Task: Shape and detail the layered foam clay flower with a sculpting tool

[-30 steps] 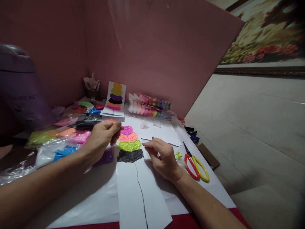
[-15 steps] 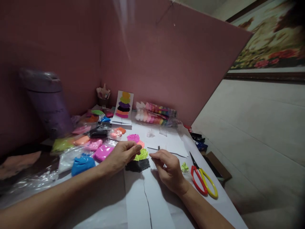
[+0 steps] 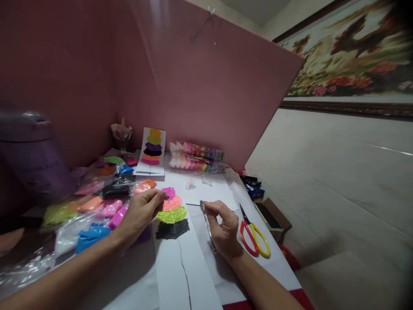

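Note:
On a white paper strip [image 3: 185, 267] lies a layered clay feather shape, with pink [image 3: 169, 192], orange [image 3: 173, 203], lime [image 3: 176, 213] and black [image 3: 173, 230] textured bands. A thin drawn line runs down the paper below it. My left hand [image 3: 142, 213] is over the left side of the bands, thumb and fingers pinched together; whatever is between them is too small to make out. To the right of the bands, my right hand [image 3: 223, 224] is closed on a slender silvery metal tool [image 3: 207, 224], which slants down past the palm.
Bagged coloured clay, including a blue lump [image 3: 92, 237], crowds the left side beside a purple tumbler [image 3: 32, 159]. A card with a layered model [image 3: 153, 148] leans at the back, near packs of clay [image 3: 196, 157]. Red-and-yellow scissors [image 3: 253, 237] lie on the right.
The view has shifted to the right. My hands have moved apart, uncovering more of the bands. The silvery tool now shows in my right hand; my left hand stays pinched.

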A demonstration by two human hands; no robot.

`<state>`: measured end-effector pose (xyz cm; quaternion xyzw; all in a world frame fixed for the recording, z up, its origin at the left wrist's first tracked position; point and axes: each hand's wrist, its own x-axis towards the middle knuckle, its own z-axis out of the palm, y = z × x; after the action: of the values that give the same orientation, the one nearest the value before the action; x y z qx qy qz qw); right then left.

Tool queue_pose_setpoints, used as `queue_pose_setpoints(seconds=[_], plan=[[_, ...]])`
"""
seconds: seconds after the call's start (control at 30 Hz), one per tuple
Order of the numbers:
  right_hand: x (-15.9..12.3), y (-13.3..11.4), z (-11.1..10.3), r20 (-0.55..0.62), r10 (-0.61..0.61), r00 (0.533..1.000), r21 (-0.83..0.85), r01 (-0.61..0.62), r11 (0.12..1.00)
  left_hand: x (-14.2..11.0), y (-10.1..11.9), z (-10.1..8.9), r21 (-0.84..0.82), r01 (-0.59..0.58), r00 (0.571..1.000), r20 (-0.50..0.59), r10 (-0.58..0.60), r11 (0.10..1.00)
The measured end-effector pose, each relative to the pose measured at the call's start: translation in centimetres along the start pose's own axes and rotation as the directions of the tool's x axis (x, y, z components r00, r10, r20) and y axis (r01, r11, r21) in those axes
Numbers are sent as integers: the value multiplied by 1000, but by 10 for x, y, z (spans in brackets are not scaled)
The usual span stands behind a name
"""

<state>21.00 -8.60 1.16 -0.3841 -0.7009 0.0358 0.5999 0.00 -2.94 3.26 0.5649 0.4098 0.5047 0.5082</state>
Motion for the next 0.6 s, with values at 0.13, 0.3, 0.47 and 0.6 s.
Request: queue_pose_setpoints(seconds=[0.13,0.3,0.47,0.6], plan=[[-2,0,0,11,1,1000,5,-1,1000,1,-4,2,-20,-28,1000,-13,28,999],[-2,-1,1,2,16,1000,-14,-16,1000,1,-1,2,-33,-15,999,31,16,999],[8,-6,3,-22,93,995,-57,-94,994,-2,4,1,-102,-6,995,98,16,995],[21,-25,2,110,169,979,-114,-157,981,-1,1,2,-147,7,995,103,8,989]])
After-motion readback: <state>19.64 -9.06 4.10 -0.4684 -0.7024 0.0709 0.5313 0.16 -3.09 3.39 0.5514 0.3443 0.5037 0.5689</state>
